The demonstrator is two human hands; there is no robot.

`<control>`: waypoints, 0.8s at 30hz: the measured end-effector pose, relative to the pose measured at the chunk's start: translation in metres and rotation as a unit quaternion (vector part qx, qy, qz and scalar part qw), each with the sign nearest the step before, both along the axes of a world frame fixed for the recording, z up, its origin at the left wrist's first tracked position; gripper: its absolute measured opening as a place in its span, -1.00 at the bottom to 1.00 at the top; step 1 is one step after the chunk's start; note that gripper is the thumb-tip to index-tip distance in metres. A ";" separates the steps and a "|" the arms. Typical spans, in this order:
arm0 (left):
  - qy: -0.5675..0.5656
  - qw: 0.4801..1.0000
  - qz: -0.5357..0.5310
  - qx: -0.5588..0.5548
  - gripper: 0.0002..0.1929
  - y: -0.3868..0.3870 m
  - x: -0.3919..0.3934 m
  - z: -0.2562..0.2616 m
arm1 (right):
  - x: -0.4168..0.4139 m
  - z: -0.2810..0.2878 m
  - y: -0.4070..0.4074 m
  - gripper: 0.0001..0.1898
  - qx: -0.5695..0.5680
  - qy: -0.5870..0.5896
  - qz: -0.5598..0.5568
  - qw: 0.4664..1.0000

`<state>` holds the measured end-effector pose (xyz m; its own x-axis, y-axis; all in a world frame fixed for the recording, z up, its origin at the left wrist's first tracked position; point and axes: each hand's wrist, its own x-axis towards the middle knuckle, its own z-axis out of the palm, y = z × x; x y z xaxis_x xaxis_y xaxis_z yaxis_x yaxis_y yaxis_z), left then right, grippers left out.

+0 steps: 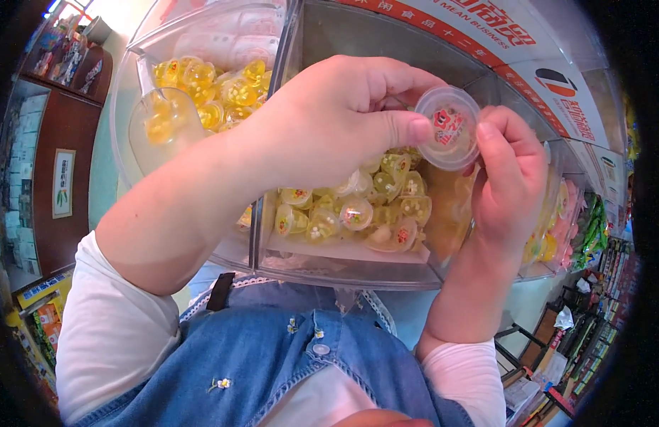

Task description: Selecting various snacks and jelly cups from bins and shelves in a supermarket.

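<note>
Between both hands, lid facing the camera, is a small round jelly cup [448, 128] with red print on its clear lid. My left hand [356, 115] grips its left rim, thumb in front and fingers behind. The thumb and forefinger of my right hand [502, 155] pinch its right rim. Below the hands, a clear plastic bin compartment holds a pile of yellowish jelly cups [356, 213] with white pieces inside. Behind my left forearm lie more yellow jelly cups [193, 80] in the neighbouring compartment, with a clear plastic scoop [166, 125] there.
A clear divider [286, 42] separates the compartments. A printed red and white banner [521, 53] runs along the bin's far edge. Pink and yellow packets [566, 219] fill a compartment at the right. A brown cabinet [62, 176] stands at the left, and stocked shelves [601, 304] at the lower right.
</note>
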<state>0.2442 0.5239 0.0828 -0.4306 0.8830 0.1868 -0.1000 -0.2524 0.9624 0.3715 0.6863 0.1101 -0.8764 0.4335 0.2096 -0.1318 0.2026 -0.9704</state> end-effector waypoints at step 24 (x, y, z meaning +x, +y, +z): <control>-0.056 0.994 0.086 -0.031 -0.61 -0.004 0.001 0.019 | -0.008 -0.007 0.000 -0.80 0.095 -0.063 -0.080 0.990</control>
